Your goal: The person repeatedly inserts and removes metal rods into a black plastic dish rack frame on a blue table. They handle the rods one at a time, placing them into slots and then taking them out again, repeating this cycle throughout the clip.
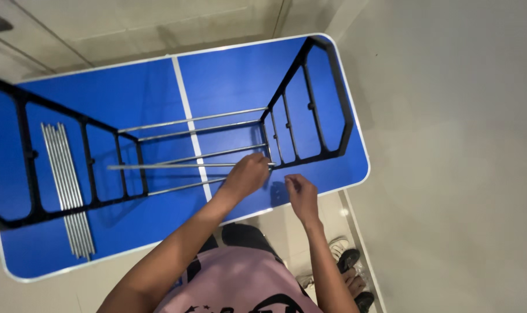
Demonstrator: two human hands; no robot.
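My left hand point(247, 175) is closed around the right end of a thin silver rod point(171, 166). The rod lies level and reaches toward the right black metal side frame point(346, 116). Its other end points at the left black side frame point(27, 152). Several more silver rods point(197, 119) span the two frames, which stand upright on a blue table point(229, 69). My right hand point(301, 194) hovers just right of the left one, over the table's near edge. Its fingertips are pinched together, and I cannot make out anything between them.
A bundle of several loose silver rods point(69, 191) lies on the table inside the left frame. A white stripe point(185, 110) runs across the tabletop. Shoes point(350, 266) sit on the tiled floor by my feet. A plain wall point(460, 145) stands close on the right.
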